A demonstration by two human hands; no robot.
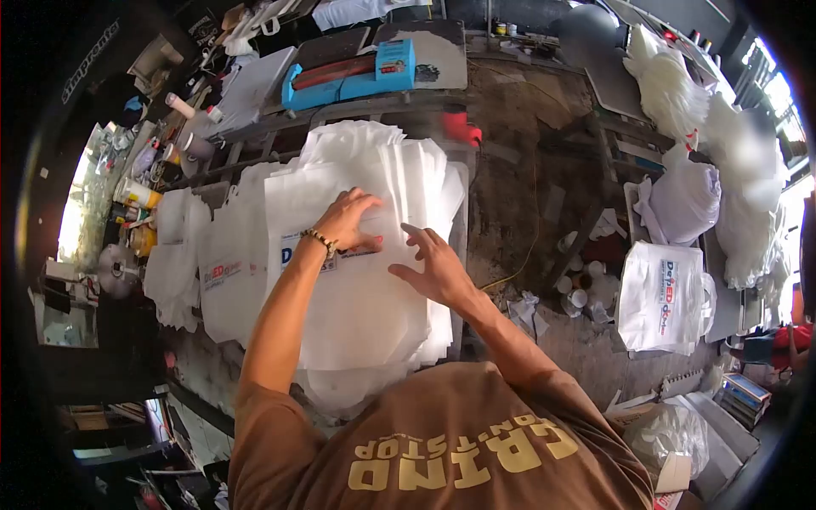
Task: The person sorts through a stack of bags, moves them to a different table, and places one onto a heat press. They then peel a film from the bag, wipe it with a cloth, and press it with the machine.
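A thick stack of white printed sheets (348,327), thin and cloth-like, lies in front of me on the table, its edges uneven at the right and far side. On the top sheet there is a blue and red print, partly covered by my left hand (347,223). That hand, with a beaded bracelet at the wrist, rests over the print with thumb and fingers apart. My right hand (432,265) is spread over the right part of the same sheet, fingers pointing toward the left hand. Neither hand grips anything.
More white printed sheets (225,280) overlap on the left. A blue machine (395,68) with a long roller stands beyond the stack, near a red object (461,127). On the right are a printed white bag (660,302) and plastic-wrapped bundles (684,191). A yellow cord (531,246) crosses the floor.
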